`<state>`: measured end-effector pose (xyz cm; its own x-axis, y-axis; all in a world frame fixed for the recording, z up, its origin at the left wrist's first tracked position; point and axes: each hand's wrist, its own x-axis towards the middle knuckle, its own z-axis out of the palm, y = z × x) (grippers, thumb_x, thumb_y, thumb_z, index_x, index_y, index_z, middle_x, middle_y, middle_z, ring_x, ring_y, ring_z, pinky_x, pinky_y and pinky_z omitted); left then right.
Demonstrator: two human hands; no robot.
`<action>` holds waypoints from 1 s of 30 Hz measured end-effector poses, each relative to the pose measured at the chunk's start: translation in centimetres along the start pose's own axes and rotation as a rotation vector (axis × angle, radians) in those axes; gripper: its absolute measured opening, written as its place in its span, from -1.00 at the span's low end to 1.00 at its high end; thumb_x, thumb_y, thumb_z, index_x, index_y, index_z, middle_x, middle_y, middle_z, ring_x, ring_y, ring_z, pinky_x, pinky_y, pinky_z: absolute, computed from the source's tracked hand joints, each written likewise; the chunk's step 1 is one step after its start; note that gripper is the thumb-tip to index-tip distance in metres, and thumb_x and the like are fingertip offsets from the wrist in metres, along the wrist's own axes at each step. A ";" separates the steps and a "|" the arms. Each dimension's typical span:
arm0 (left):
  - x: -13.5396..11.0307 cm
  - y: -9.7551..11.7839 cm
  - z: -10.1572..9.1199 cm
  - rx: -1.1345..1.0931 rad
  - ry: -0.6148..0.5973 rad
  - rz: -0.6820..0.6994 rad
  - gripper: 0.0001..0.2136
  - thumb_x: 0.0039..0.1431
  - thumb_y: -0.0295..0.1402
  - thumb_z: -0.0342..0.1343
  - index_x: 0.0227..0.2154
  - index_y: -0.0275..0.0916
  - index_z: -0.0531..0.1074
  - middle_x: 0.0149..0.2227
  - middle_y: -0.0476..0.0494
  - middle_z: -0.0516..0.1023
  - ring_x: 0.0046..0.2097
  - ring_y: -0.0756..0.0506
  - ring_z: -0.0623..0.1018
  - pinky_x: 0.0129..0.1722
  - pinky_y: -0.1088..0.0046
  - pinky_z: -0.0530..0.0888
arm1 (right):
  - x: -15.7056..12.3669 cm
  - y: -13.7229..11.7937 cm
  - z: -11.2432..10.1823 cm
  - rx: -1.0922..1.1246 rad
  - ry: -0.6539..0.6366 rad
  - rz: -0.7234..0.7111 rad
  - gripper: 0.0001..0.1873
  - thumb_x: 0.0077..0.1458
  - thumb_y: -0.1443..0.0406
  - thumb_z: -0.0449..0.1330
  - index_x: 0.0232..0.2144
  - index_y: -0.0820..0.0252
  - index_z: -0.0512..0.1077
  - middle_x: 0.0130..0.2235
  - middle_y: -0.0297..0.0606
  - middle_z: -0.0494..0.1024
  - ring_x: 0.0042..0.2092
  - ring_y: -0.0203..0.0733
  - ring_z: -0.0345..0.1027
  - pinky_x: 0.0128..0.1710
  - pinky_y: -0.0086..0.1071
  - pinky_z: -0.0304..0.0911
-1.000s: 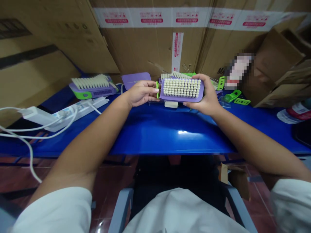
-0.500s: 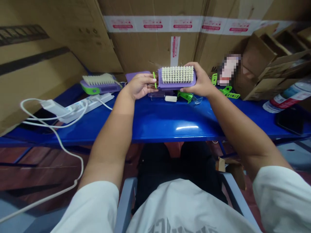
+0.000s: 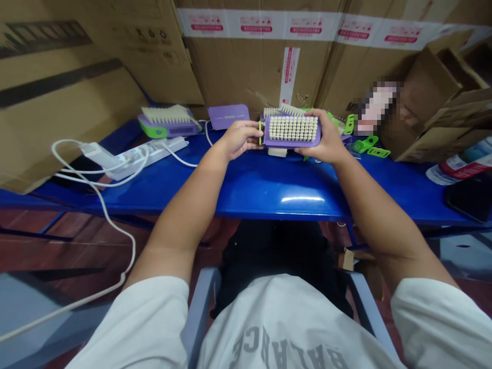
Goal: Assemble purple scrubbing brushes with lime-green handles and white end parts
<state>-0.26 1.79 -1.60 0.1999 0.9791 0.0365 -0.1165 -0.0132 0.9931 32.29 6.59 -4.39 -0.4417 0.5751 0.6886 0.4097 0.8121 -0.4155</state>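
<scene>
My right hand (image 3: 326, 141) is closed round the right end of a purple brush-like block (image 3: 292, 144), whose rows of cream bristles face me. At its left end, my left hand (image 3: 243, 139) pinches a thin green plastic piece (image 3: 260, 133). This piece is upright and right beside the block's edge; I cannot tell whether the two touch. Behind the block lie more cream bristle rows (image 3: 292, 109), partly hidden. A small cream block (image 3: 277, 152) shows just under it. To the left, a flat purple panel (image 3: 229, 117) lies beyond my left hand.
A purple and green bristled unit (image 3: 169, 123) sits by a white power strip (image 3: 149, 156) with looping cables. Green clips (image 3: 365, 144), a bottle (image 3: 457, 164) and a dark phone (image 3: 471, 197) are on the right of the blue table (image 3: 261, 189). Cardboard boxes (image 3: 246, 72) stand behind.
The camera view has shifted slightly. My hands have come a little nearer to me with the block and green piece, uncovering the purple panel and the bristle rows behind. Both grips stay the same.
</scene>
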 end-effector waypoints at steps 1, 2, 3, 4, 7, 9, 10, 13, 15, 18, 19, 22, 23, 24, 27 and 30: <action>0.0 0.0 -0.1 0.007 -0.003 0.004 -0.61 0.00 -0.46 0.37 -0.04 -0.30 0.62 -0.16 -0.24 0.75 -0.06 -0.27 0.80 0.26 -0.11 0.75 | 0.0 0.0 0.0 0.002 -0.003 0.001 0.34 -0.24 -0.60 0.54 0.40 -0.08 0.43 0.23 -0.13 0.61 0.34 0.45 0.55 0.47 0.50 0.48; 0.1 0.0 -0.1 0.017 -0.005 0.008 -0.63 0.00 -0.46 0.36 -0.06 -0.30 0.62 -0.18 -0.23 0.74 -0.08 -0.26 0.80 0.26 -0.12 0.75 | -0.1 0.1 0.1 0.006 -0.007 0.003 0.34 -0.23 -0.59 0.55 0.41 -0.09 0.43 0.25 -0.12 0.61 0.35 0.46 0.55 0.47 0.50 0.48; 0.1 -0.1 -0.2 0.028 -0.006 0.009 -0.66 0.00 -0.47 0.35 -0.09 -0.29 0.62 -0.21 -0.21 0.72 -0.09 -0.25 0.79 0.26 -0.12 0.75 | -0.2 0.1 0.1 0.009 -0.015 0.008 0.35 -0.23 -0.59 0.55 0.42 -0.08 0.43 0.27 -0.10 0.61 0.37 0.47 0.54 0.48 0.51 0.47; 0.2 -0.2 -0.2 0.039 -0.006 0.011 -0.68 0.01 -0.47 0.35 -0.11 -0.29 0.62 -0.23 -0.20 0.71 -0.10 -0.24 0.79 0.26 -0.12 0.75 | -0.2 0.3 0.2 0.010 -0.024 0.016 0.36 -0.23 -0.58 0.56 0.43 -0.08 0.42 0.30 -0.08 0.61 0.39 0.50 0.53 0.50 0.52 0.46; 0.2 -0.4 -0.2 0.052 -0.001 0.016 -0.68 0.01 -0.47 0.33 -0.12 -0.28 0.62 -0.23 -0.18 0.71 -0.09 -0.24 0.79 0.28 -0.13 0.74 | -0.1 0.9 0.4 0.013 -0.042 0.022 0.45 -0.29 -0.59 0.58 0.48 -0.07 0.38 0.37 -0.03 0.60 0.45 0.56 0.50 0.54 0.55 0.40; 0.2 -0.6 -0.2 0.051 0.007 0.017 -0.67 0.00 -0.47 0.33 -0.10 -0.28 0.62 -0.19 -0.20 0.72 -0.08 -0.24 0.79 0.29 -0.14 0.73 | 0.0 1.4 0.5 0.019 -0.050 0.010 0.55 -0.34 -0.59 0.59 0.54 -0.08 0.32 0.42 0.00 0.58 0.48 0.58 0.48 0.57 0.55 0.35; 0.2 -0.6 -0.1 0.053 0.010 0.016 -0.66 0.00 -0.46 0.33 -0.10 -0.29 0.61 -0.18 -0.21 0.72 -0.08 -0.24 0.79 0.29 -0.15 0.73 | 0.0 1.5 0.5 0.021 -0.056 0.005 0.59 -0.36 -0.59 0.60 0.56 -0.08 0.29 0.43 0.01 0.58 0.49 0.59 0.47 0.58 0.54 0.34; 0.2 -0.7 -0.1 0.077 0.005 0.014 -0.66 -0.02 -0.46 0.32 -0.11 -0.28 0.61 -0.14 -0.23 0.74 -0.05 -0.26 0.79 0.32 -0.18 0.71 | 0.1 1.6 0.5 0.007 -0.076 0.000 0.61 -0.33 -0.59 0.60 0.59 -0.07 0.25 0.46 0.03 0.57 0.52 0.60 0.44 0.61 0.52 0.29; 0.2 -0.7 -0.1 0.095 -0.004 0.022 -0.67 -0.03 -0.45 0.32 -0.13 -0.26 0.60 -0.12 -0.23 0.75 0.01 -0.29 0.80 0.35 -0.20 0.69 | 0.1 1.5 0.4 -0.012 -0.088 0.001 0.56 -0.28 -0.61 0.56 0.58 -0.06 0.27 0.49 0.03 0.56 0.54 0.60 0.41 0.64 0.50 0.25; 0.3 -0.7 -0.1 0.102 -0.012 0.039 -0.65 -0.03 -0.44 0.32 -0.11 -0.26 0.60 -0.09 -0.25 0.76 0.10 -0.34 0.79 0.40 -0.23 0.66 | 0.2 1.2 0.2 -0.032 -0.100 0.011 0.53 -0.27 -0.63 0.53 0.55 -0.04 0.31 0.51 0.04 0.56 0.55 0.59 0.42 0.65 0.48 0.24; 0.3 -0.7 -0.1 0.103 -0.011 0.042 -0.64 -0.03 -0.44 0.31 -0.10 -0.27 0.60 -0.09 -0.25 0.76 0.13 -0.35 0.79 0.41 -0.24 0.65 | 0.2 1.2 0.1 -0.034 -0.103 0.016 0.53 -0.28 -0.64 0.53 0.54 -0.03 0.33 0.50 0.04 0.56 0.54 0.59 0.43 0.65 0.48 0.25; 0.3 -0.7 0.0 0.106 -0.008 0.043 -0.62 -0.03 -0.45 0.30 -0.07 -0.27 0.61 -0.06 -0.24 0.77 0.16 -0.36 0.79 0.41 -0.24 0.66 | 0.3 1.0 0.1 -0.028 -0.104 0.029 0.53 -0.32 -0.65 0.52 0.51 -0.03 0.36 0.47 0.04 0.60 0.51 0.60 0.45 0.62 0.48 0.29; 0.2 -0.6 0.1 0.104 -0.004 0.041 -0.62 -0.03 -0.45 0.30 -0.07 -0.26 0.61 -0.05 -0.24 0.77 0.17 -0.36 0.79 0.40 -0.23 0.67 | 0.3 0.9 0.1 -0.024 -0.102 0.033 0.53 -0.33 -0.65 0.53 0.50 -0.02 0.38 0.45 0.03 0.61 0.50 0.60 0.46 0.62 0.48 0.30; 0.2 -0.6 0.1 0.099 0.003 0.037 -0.63 -0.03 -0.46 0.31 -0.09 -0.25 0.61 -0.05 -0.23 0.77 0.17 -0.36 0.79 0.38 -0.21 0.68 | 0.4 0.8 0.1 -0.021 -0.099 0.037 0.52 -0.34 -0.64 0.53 0.49 -0.02 0.39 0.44 0.03 0.62 0.49 0.60 0.47 0.61 0.48 0.31; 0.0 -0.4 0.4 0.073 0.025 0.020 -0.65 -0.04 -0.47 0.32 -0.11 -0.24 0.60 -0.05 -0.25 0.77 0.17 -0.36 0.79 0.32 -0.15 0.72 | 0.4 0.3 0.0 -0.016 -0.089 0.046 0.49 -0.37 -0.62 0.57 0.45 -0.03 0.42 0.42 0.02 0.64 0.46 0.58 0.52 0.60 0.47 0.35; -0.1 -0.3 0.5 0.050 0.029 0.005 -0.64 -0.03 -0.50 0.32 -0.09 -0.25 0.60 -0.07 -0.27 0.76 0.18 -0.38 0.79 0.31 -0.13 0.73 | 0.5 -0.4 -0.2 -0.014 -0.081 0.053 0.47 -0.39 -0.61 0.58 0.42 -0.04 0.45 0.40 0.01 0.67 0.44 0.57 0.54 0.59 0.49 0.36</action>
<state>0.24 1.58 -1.84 0.1708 0.9845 0.0389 -0.0682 -0.0276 0.9973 32.06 6.52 -3.81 -0.4820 0.6236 0.6155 0.4451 0.7794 -0.4410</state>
